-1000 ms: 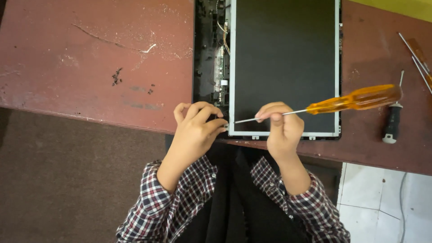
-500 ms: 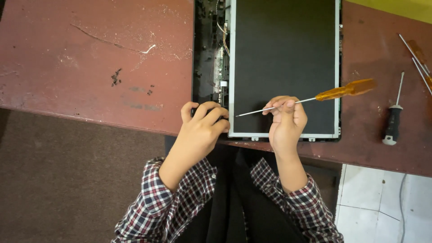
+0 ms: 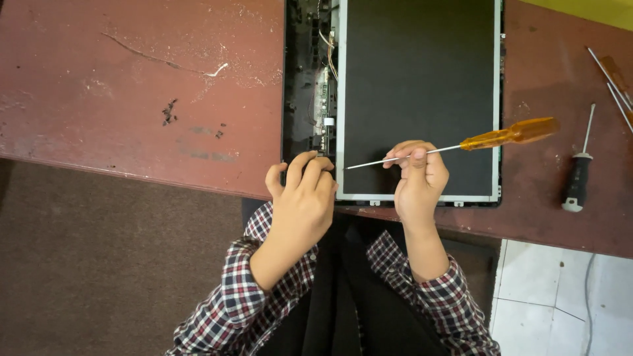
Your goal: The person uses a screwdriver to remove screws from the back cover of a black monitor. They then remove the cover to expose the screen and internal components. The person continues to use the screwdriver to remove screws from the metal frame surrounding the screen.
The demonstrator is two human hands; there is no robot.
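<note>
My right hand pinches the thin metal shaft of an orange-handled screwdriver, thumb and fingers closed around the shaft near its middle. The tool lies almost level, tilted slightly up to the right; its tip points left, toward the gap beside the dark panel, and the amber handle sticks out right past the panel's edge. The tip hangs over the panel's lower left area; whether it touches the surface I cannot tell from this angle.

My left hand is curled, fingers bent down and pressed onto the near edge of the opened black casing, just left of the panel's lower left corner. Fingertips may be gripping something small there, but it's hidden.

The flat dark screen panel with its silver frame lies face up on the worn red table, the near edge at the table's edge by my body. Left of it, a strip of exposed circuit board and wires shows inside the casing.

Further right on the table, a black-handled screwdriver lies well apart from my hands, shaft pointing away from me. More thin tools lie at the far right edge. My sleeves are plaid.
</note>
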